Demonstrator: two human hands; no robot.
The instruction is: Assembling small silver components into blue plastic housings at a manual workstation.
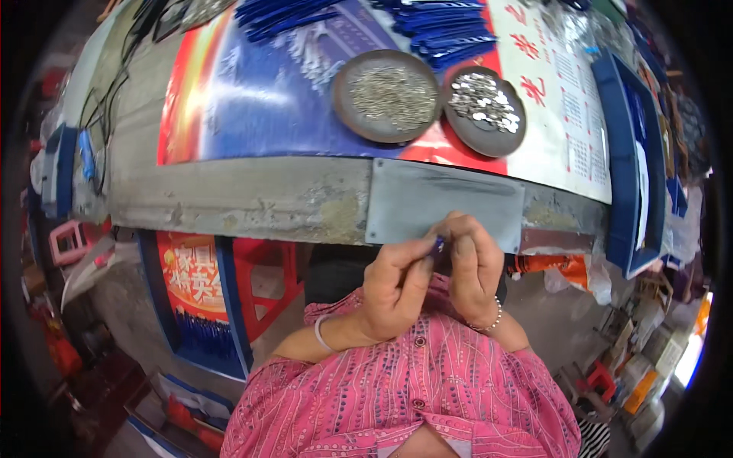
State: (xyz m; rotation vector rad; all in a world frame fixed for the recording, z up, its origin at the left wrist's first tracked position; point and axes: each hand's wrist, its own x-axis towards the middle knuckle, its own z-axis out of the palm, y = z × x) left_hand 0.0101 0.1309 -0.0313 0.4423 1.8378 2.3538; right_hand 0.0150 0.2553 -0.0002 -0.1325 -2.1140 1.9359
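My left hand (395, 286) and my right hand (475, 267) meet in front of my chest, close to the table's near edge. Their fingertips are pinched together around a small dark blue piece (439, 245) with a glint of metal on it. The fingers cover most of it, so its kind is unclear. Just beyond my fingers lies a flat grey metal plate (439, 202) at the table edge. Two round brown dishes stand past it: the left dish (343, 118) holds many thin silvery metal parts, the right dish (489, 145) shiny flat metal bits.
Bundles of blue strips (447, 30) lie at the back on a printed poster sheet (259, 114). A blue tray (622, 153) stands at the right edge. Below the table at left are a blue crate (156, 298) and a red stool (263, 305). Black cables (114, 91) cross the far left.
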